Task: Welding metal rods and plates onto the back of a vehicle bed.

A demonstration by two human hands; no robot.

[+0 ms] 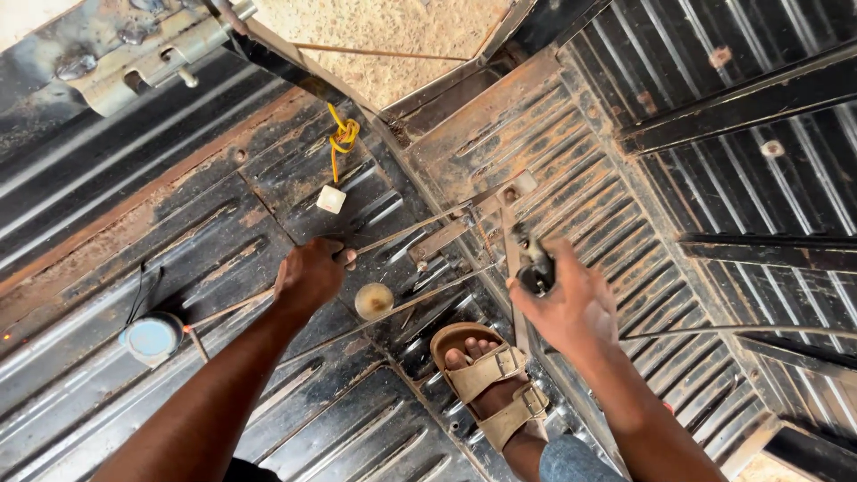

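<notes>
My left hand (308, 275) is closed around a thin metal rod (402, 230) that lies across the rusty ribbed sheet-metal panel (268, 205). My right hand (567, 299) grips a small dark tool (536, 266) held against an upright metal strip (511, 234) near the panel's frame. A round tan disc (374, 301) lies on the sheet between my hands. My sandalled foot (486, 379) stands on the panel just below them.
A yellow wire (342, 138) with a small white block (330, 199) lies further up the panel. A blue-lidded round container (152, 339) sits at the left. A grey sliding bolt (152, 55) is fixed at top left. Black corrugated panels (759, 178) fill the right side.
</notes>
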